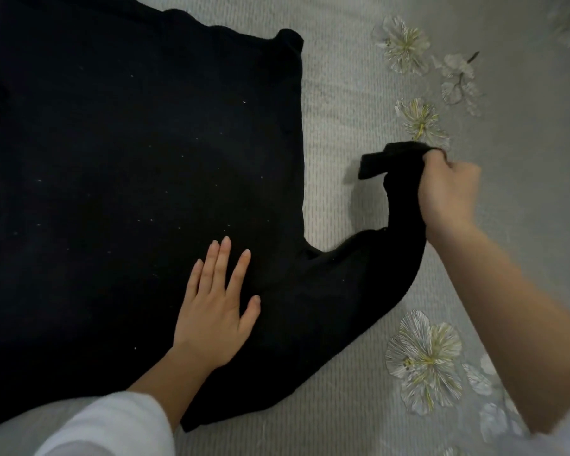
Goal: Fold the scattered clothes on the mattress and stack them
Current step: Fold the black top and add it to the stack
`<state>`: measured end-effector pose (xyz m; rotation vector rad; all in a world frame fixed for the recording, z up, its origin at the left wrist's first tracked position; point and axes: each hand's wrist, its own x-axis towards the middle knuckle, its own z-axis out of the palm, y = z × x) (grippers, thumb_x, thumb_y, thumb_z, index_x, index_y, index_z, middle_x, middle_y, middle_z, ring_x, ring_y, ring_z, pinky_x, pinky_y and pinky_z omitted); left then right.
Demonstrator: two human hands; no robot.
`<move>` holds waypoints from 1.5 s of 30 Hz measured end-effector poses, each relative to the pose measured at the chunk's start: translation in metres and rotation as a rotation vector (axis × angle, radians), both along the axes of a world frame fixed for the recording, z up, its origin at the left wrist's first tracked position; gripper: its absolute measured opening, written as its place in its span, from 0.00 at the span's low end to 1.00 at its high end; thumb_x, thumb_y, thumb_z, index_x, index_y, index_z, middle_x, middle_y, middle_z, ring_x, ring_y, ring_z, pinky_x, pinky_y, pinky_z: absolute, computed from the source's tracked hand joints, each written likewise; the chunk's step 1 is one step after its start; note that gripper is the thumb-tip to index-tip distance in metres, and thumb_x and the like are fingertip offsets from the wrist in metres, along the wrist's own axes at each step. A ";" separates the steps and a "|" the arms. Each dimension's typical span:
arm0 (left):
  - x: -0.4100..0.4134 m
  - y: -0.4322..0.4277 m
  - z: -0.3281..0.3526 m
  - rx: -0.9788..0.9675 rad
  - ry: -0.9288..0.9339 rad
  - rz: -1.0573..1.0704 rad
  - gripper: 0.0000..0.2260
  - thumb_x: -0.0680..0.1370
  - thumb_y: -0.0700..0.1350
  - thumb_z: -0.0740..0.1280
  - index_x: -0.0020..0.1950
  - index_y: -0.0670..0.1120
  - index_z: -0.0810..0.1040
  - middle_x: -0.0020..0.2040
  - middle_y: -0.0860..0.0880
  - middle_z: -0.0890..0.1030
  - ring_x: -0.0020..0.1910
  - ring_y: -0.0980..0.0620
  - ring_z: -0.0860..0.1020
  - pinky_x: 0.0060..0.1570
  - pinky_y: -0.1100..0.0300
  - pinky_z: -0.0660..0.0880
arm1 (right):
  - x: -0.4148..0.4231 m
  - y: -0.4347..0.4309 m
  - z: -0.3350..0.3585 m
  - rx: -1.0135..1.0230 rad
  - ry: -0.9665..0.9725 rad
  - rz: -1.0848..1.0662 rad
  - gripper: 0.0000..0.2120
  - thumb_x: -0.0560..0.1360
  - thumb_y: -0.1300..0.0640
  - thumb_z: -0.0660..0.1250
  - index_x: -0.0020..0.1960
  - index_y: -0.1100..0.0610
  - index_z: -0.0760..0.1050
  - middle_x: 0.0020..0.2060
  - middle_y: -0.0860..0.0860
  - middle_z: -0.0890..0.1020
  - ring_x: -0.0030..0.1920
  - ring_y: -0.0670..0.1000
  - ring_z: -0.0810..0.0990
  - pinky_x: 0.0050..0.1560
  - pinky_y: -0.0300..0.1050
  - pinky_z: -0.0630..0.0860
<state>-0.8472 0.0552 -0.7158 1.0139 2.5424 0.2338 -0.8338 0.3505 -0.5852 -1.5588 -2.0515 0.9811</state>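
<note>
A large black sweater point(129, 159) lies spread flat across the left and middle of the mattress point(343, 110). Its sleeve point(359, 278) runs out to the right from the lower body. My left hand point(218, 307) presses flat on the sweater near the shoulder, fingers straight. My right hand point(448, 195) grips the sleeve's cuff end and holds it lifted off the mattress, the cuff flopping to the left.
The mattress is covered in a grey ribbed sheet with pale flower prints point(422, 360) along the right side. Bare sheet lies to the right of the sweater and below the sleeve. No other clothes are in view.
</note>
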 end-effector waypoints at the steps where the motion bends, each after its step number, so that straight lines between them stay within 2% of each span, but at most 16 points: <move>1: -0.002 0.000 0.003 0.004 -0.037 -0.003 0.32 0.78 0.62 0.48 0.78 0.47 0.48 0.78 0.41 0.45 0.77 0.46 0.42 0.73 0.51 0.40 | -0.010 -0.009 0.014 -0.040 0.095 -0.040 0.17 0.76 0.58 0.58 0.29 0.54 0.61 0.26 0.48 0.63 0.25 0.45 0.62 0.30 0.43 0.60; 4: -0.003 -0.005 0.017 0.086 -0.236 -0.028 0.34 0.75 0.66 0.43 0.76 0.54 0.35 0.75 0.47 0.28 0.72 0.52 0.26 0.71 0.56 0.29 | -0.046 -0.043 0.051 -0.039 0.243 -0.058 0.18 0.77 0.59 0.58 0.28 0.54 0.62 0.25 0.46 0.65 0.22 0.41 0.64 0.27 0.37 0.61; 6: 0.005 -0.012 0.033 0.169 -0.430 -0.061 0.32 0.78 0.65 0.46 0.76 0.57 0.35 0.75 0.53 0.29 0.71 0.58 0.25 0.71 0.57 0.30 | -0.077 -0.074 0.067 -0.031 0.307 0.030 0.19 0.77 0.59 0.59 0.27 0.53 0.66 0.23 0.44 0.67 0.26 0.42 0.66 0.31 0.39 0.63; 9: 0.022 -0.020 0.053 0.288 -0.718 -0.061 0.29 0.81 0.59 0.53 0.76 0.58 0.41 0.76 0.61 0.39 0.72 0.64 0.32 0.75 0.60 0.39 | -0.123 -0.126 0.077 -0.217 0.339 0.376 0.15 0.78 0.54 0.60 0.33 0.52 0.72 0.28 0.44 0.73 0.31 0.41 0.72 0.36 0.39 0.68; 11: 0.028 -0.022 0.058 0.377 -0.879 0.017 0.29 0.81 0.57 0.57 0.76 0.59 0.42 0.75 0.64 0.44 0.74 0.66 0.40 0.73 0.66 0.42 | -0.144 -0.155 0.070 -0.388 0.224 0.698 0.09 0.78 0.51 0.62 0.46 0.51 0.81 0.40 0.43 0.81 0.42 0.38 0.79 0.49 0.37 0.73; 13: 0.028 -0.022 0.059 0.451 -1.035 0.136 0.30 0.80 0.54 0.61 0.77 0.60 0.47 0.75 0.62 0.53 0.73 0.64 0.52 0.72 0.67 0.50 | -0.151 -0.171 0.052 -0.408 0.083 0.869 0.09 0.76 0.53 0.66 0.55 0.50 0.81 0.44 0.40 0.81 0.47 0.35 0.78 0.55 0.31 0.71; 16: 0.021 -0.025 0.055 0.513 -1.345 0.322 0.25 0.78 0.50 0.64 0.73 0.62 0.61 0.67 0.62 0.72 0.64 0.64 0.70 0.67 0.64 0.66 | -0.131 -0.167 0.010 -0.260 -0.189 0.852 0.12 0.75 0.55 0.67 0.58 0.53 0.80 0.49 0.44 0.81 0.53 0.43 0.78 0.58 0.35 0.70; 20: 0.011 -0.034 0.051 0.391 -1.501 0.397 0.14 0.78 0.48 0.65 0.64 0.54 0.75 0.55 0.57 0.80 0.53 0.60 0.78 0.54 0.65 0.75 | -0.074 -0.148 -0.029 -0.201 -0.472 0.772 0.12 0.76 0.57 0.65 0.59 0.55 0.78 0.50 0.49 0.81 0.55 0.51 0.79 0.58 0.44 0.74; 24: 0.003 -0.036 0.050 0.355 -1.570 0.615 0.09 0.77 0.51 0.67 0.55 0.60 0.74 0.53 0.57 0.80 0.53 0.57 0.79 0.54 0.62 0.77 | -0.038 -0.143 -0.041 -0.176 -0.516 0.719 0.21 0.74 0.55 0.70 0.66 0.55 0.72 0.60 0.52 0.77 0.60 0.52 0.75 0.61 0.46 0.73; 27: 0.005 -0.034 0.052 0.325 -1.543 0.749 0.06 0.78 0.47 0.65 0.54 0.53 0.77 0.50 0.53 0.82 0.49 0.54 0.81 0.51 0.61 0.78 | -0.024 -0.145 -0.047 -0.111 -0.640 0.819 0.30 0.72 0.48 0.71 0.71 0.51 0.66 0.66 0.50 0.71 0.67 0.53 0.67 0.67 0.50 0.66; 31: 0.008 -0.035 0.054 0.048 -1.611 0.573 0.06 0.79 0.42 0.61 0.52 0.49 0.76 0.51 0.51 0.81 0.49 0.54 0.82 0.49 0.61 0.78 | -0.009 -0.150 -0.053 -0.040 -0.632 0.780 0.25 0.75 0.38 0.62 0.69 0.45 0.68 0.68 0.45 0.68 0.70 0.50 0.60 0.68 0.52 0.57; 34: -0.020 -0.040 0.058 -0.070 -1.594 0.505 0.03 0.79 0.45 0.62 0.49 0.49 0.75 0.51 0.48 0.81 0.51 0.51 0.81 0.49 0.58 0.77 | -0.005 -0.149 -0.053 -0.018 -0.633 0.679 0.26 0.76 0.38 0.59 0.70 0.48 0.68 0.69 0.47 0.68 0.70 0.51 0.59 0.68 0.53 0.57; 37: -0.081 -0.048 0.060 0.084 -1.516 0.678 0.08 0.80 0.46 0.60 0.50 0.45 0.77 0.48 0.45 0.82 0.47 0.49 0.82 0.45 0.57 0.77 | -0.009 -0.157 -0.052 0.176 -0.629 0.686 0.29 0.75 0.41 0.62 0.72 0.52 0.64 0.72 0.50 0.63 0.72 0.52 0.58 0.70 0.54 0.56; 41: -0.182 -0.046 0.062 0.530 -1.246 1.138 0.05 0.79 0.43 0.62 0.45 0.44 0.75 0.46 0.43 0.80 0.46 0.48 0.79 0.50 0.54 0.75 | -0.026 -0.183 -0.066 0.411 -0.510 0.906 0.29 0.74 0.45 0.63 0.72 0.55 0.64 0.74 0.53 0.62 0.75 0.53 0.55 0.71 0.52 0.52; 43: -0.226 -0.039 0.063 0.746 -1.151 1.246 0.06 0.78 0.43 0.64 0.53 0.43 0.76 0.53 0.44 0.79 0.54 0.48 0.78 0.56 0.55 0.74 | -0.035 -0.196 -0.078 0.450 -0.566 1.055 0.31 0.73 0.45 0.62 0.72 0.56 0.65 0.75 0.55 0.62 0.76 0.54 0.54 0.73 0.52 0.49; 45: -0.257 -0.028 0.063 0.860 -1.168 1.242 0.15 0.77 0.43 0.66 0.64 0.43 0.74 0.58 0.46 0.80 0.58 0.50 0.79 0.58 0.55 0.76 | -0.040 -0.206 -0.090 0.477 -0.639 1.145 0.31 0.73 0.45 0.60 0.73 0.56 0.64 0.75 0.55 0.61 0.76 0.54 0.53 0.74 0.54 0.45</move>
